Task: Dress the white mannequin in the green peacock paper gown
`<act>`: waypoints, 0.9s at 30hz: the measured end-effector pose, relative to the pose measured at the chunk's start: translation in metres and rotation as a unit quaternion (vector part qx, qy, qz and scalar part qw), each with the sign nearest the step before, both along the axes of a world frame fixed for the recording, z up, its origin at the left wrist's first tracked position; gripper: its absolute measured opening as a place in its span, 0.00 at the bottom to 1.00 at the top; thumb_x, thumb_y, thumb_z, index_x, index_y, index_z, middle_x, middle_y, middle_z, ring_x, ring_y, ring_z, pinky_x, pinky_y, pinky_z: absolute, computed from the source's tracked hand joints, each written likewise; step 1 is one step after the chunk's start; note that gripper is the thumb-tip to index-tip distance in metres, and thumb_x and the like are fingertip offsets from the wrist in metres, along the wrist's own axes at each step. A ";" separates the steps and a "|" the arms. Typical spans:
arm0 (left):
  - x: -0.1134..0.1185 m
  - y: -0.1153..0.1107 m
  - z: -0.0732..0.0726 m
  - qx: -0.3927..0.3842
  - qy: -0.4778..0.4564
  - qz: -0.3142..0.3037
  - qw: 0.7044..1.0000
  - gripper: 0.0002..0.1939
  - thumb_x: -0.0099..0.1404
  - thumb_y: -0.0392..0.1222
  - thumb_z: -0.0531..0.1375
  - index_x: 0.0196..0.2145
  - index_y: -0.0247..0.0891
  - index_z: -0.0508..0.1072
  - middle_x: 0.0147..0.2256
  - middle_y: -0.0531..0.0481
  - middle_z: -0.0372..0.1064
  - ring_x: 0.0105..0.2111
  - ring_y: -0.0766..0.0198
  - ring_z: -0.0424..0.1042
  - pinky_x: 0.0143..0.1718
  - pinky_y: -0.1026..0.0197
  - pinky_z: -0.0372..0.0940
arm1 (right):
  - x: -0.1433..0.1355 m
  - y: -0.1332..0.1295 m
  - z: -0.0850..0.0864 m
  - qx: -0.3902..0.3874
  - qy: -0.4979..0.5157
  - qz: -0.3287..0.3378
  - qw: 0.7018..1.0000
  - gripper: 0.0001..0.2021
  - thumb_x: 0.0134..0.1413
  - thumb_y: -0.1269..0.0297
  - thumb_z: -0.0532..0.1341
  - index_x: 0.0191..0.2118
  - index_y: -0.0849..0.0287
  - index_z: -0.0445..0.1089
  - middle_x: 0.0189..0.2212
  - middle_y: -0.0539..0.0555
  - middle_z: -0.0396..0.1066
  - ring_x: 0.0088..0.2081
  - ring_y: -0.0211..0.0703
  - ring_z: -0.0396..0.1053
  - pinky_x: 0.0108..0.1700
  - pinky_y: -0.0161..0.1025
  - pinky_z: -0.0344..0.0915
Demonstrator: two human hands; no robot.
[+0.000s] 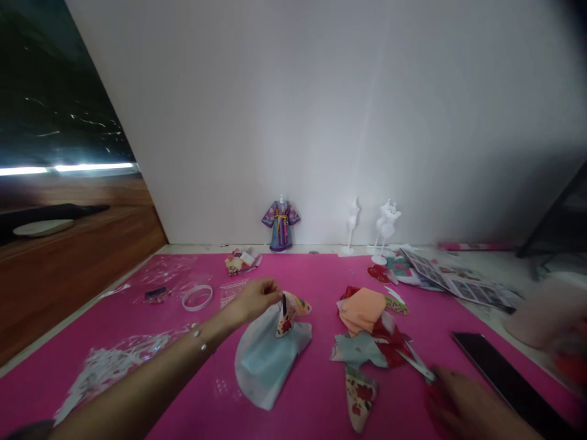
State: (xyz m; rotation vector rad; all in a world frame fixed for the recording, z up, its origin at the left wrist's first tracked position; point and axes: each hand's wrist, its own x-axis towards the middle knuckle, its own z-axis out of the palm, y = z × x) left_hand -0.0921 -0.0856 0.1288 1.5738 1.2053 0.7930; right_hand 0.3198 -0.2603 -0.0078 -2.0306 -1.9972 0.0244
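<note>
My left hand (261, 298) pinches the top of a small doll garment, with a floral piece (285, 321) over a pale blue-white skirt (268, 360). Low on the right, my right hand (458, 397) is blurred and closed around the red handles of scissors (419, 365). The scissor blades point up and left, at the edge of dark red fabric (397, 348). Between the hands lie an orange fabric piece (364, 307), a grey-green piece (360, 349) and a floral cutout (360, 397) on the pink mat (316, 391).
Tape roll (197, 298), white scraps (107, 366) and clear plastic lie left. A dressed doll form (281, 225) and white mannequins (352, 223) stand by the wall. On the right are printed sheets (458, 281), a long black object (509, 379) and a blurred pink item (541, 311).
</note>
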 end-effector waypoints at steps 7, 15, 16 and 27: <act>0.010 0.004 0.015 -0.049 -0.062 0.030 0.996 0.12 0.48 0.43 0.65 0.23 0.38 0.65 0.16 0.55 0.69 0.17 0.63 0.70 0.17 0.67 0.56 | -0.013 0.001 0.010 -0.088 -0.066 -0.002 0.994 0.16 0.56 0.70 0.50 0.41 0.62 0.74 0.35 0.64 0.78 0.37 0.54 0.76 0.40 0.47 0.68; 0.038 0.021 0.058 -0.007 -0.261 0.035 0.965 0.07 0.56 0.41 0.61 0.31 0.35 0.70 0.31 0.45 0.76 0.30 0.61 0.75 0.34 0.60 0.70 | -0.027 0.007 0.023 -0.133 -0.116 -0.040 0.984 0.17 0.59 0.77 0.48 0.41 0.63 0.75 0.35 0.64 0.78 0.36 0.55 0.76 0.37 0.45 0.66; 0.042 0.023 0.061 0.012 -0.286 0.040 0.957 0.07 0.56 0.41 0.61 0.31 0.35 0.70 0.33 0.45 0.75 0.33 0.61 0.75 0.36 0.59 0.70 | -0.028 0.007 0.025 -0.135 -0.115 -0.044 0.983 0.17 0.58 0.77 0.48 0.40 0.64 0.75 0.34 0.64 0.78 0.36 0.55 0.76 0.37 0.45 0.66; 0.057 0.034 -0.023 0.101 -0.101 0.027 0.989 0.12 0.49 0.48 0.61 0.22 0.39 0.63 0.21 0.56 0.63 0.25 0.62 0.67 0.31 0.59 0.65 | -0.029 0.006 0.030 -0.100 -0.108 -0.041 0.988 0.16 0.55 0.78 0.51 0.37 0.63 0.76 0.35 0.64 0.76 0.39 0.56 0.74 0.41 0.46 0.65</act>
